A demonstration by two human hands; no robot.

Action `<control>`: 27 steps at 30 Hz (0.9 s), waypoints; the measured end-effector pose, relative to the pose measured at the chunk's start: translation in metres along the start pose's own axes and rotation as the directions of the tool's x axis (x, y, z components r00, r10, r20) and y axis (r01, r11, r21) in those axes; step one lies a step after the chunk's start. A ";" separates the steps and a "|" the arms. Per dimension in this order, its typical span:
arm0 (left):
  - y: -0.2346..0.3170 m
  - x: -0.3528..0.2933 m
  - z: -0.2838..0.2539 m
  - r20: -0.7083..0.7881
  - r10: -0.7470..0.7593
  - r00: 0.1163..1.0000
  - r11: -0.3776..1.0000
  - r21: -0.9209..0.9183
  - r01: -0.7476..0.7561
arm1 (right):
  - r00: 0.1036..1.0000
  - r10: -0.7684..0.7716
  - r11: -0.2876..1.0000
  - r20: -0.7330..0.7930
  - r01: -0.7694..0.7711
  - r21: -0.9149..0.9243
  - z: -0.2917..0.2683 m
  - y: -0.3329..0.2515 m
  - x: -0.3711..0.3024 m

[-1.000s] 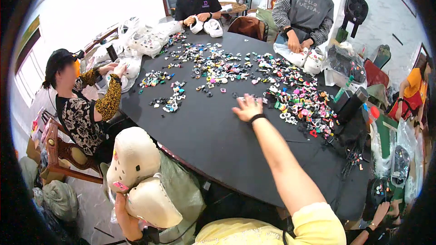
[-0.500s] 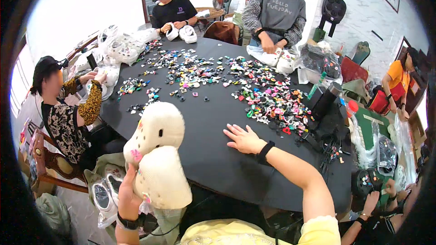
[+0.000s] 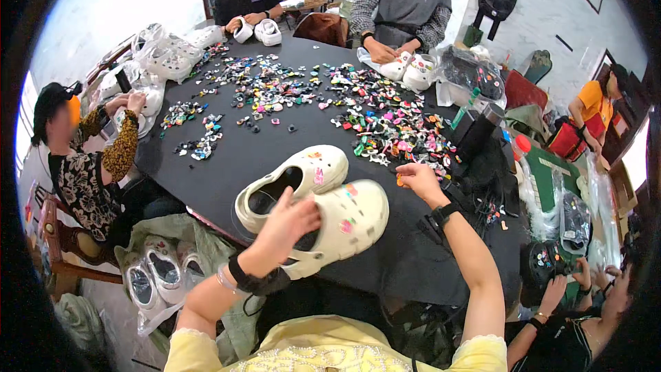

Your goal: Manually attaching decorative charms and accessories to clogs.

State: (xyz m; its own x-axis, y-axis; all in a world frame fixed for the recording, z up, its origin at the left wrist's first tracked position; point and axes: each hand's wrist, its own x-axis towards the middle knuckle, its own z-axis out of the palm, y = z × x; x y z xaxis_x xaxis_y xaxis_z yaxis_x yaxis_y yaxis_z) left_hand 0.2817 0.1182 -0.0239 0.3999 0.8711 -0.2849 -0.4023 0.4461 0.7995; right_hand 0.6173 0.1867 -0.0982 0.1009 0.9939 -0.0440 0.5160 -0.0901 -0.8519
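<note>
A pair of cream clogs lies side by side at the near edge of the black table, toes toward the right. The far clog and the near clog both bear small colourful charms, pink and orange among them. Over their heel openings is my left hand, slightly blurred, fingers stretched out and apart, resting on or just above the near clog. To the right of the toes, my right hand pinches a small orange charm between thumb and fingertips, beside the charm pile.
Loose shoe charms spread over the table. A black bottle stands at the right. Bagged white clogs sit in a sack at lower left; more bagged clogs pile at far left. Several people work around the table.
The clogs, held up by my left hand with soles showing, now lie turned over on the table. My right hand, flat and bare before, has moved right and pinches an orange charm.
</note>
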 end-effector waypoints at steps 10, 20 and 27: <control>-0.044 -0.080 0.004 0.003 0.500 0.866 0.738 0.522 -0.428 | 0.981 0.098 0.903 0.166 -0.158 0.400 -0.039 -0.006 -0.046; -0.118 -0.114 -0.120 0.538 -0.427 0.727 0.361 0.838 -0.409 | 0.987 0.052 0.994 -0.155 -0.036 0.103 -0.119 -0.038 -0.097; -0.151 -0.095 -0.115 0.713 -0.273 0.646 0.353 0.699 -0.622 | 0.925 0.141 0.980 -0.352 -0.078 0.185 -0.196 -0.007 -0.169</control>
State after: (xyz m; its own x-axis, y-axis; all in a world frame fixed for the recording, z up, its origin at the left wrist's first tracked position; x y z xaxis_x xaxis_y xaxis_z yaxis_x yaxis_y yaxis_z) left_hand 0.2092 -0.0088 -0.1788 0.9551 0.2953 -0.0255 0.1851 -0.5273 0.8293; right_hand 0.7635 0.0074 0.0175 0.4656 0.8847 0.0233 0.3399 -0.1545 -0.9277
